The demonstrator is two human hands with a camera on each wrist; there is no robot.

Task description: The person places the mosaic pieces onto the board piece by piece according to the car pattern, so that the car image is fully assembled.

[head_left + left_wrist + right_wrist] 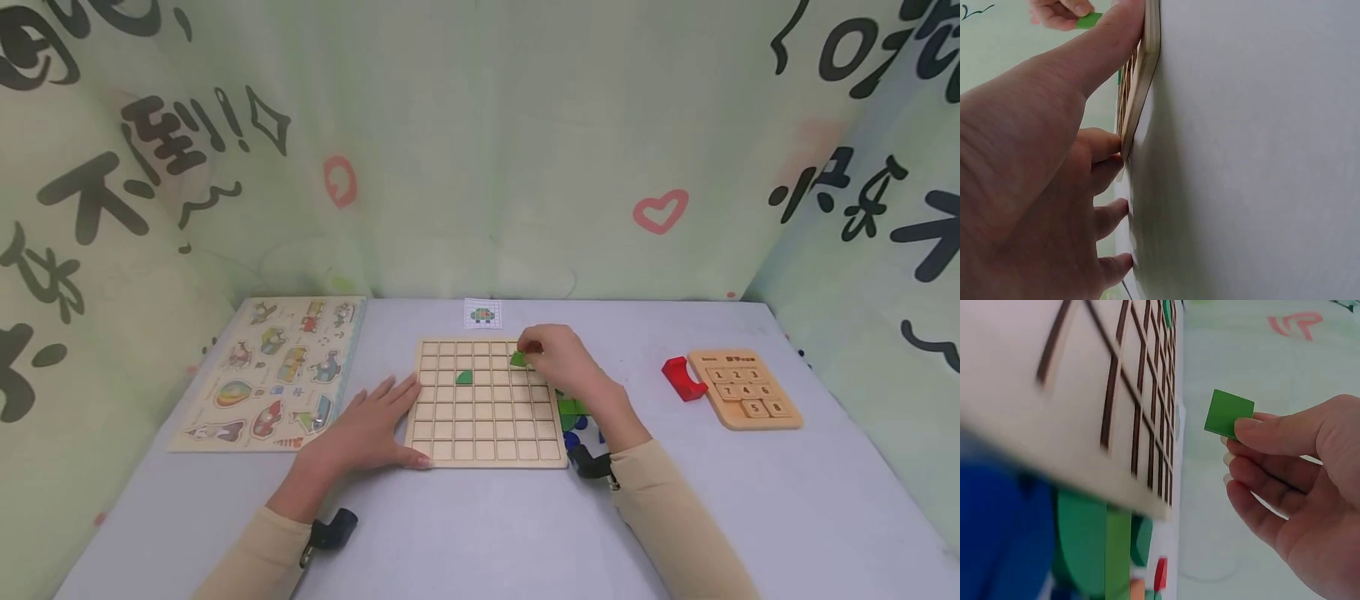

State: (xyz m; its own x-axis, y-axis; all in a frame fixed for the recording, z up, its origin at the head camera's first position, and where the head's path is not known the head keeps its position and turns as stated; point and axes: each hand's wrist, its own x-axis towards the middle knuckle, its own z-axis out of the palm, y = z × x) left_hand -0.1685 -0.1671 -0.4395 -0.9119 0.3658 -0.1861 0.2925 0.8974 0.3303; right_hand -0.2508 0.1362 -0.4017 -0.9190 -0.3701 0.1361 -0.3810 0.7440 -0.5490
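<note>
A wooden grid board [465,429] lies on the table in front of the person. One dark green quarter-round piece [465,378] sits in a cell in its upper part. The left hand [378,425] rests along the board's left edge with fingers spread, its thumb at the lower left corner. Between thumb and fingers, the right hand [558,354] pinches a light green square tile [1229,414], held above the board's upper right area. In the right wrist view the tile's flat face shows, apart from the grid.
Green and blue pieces [572,412] lie by the board's right edge, partly under the right forearm. Behind the board is a small pattern card [482,314]. A picture puzzle board [270,375] lies left; a wooden number puzzle [746,390] and red arch-shaped piece [682,379] lie right.
</note>
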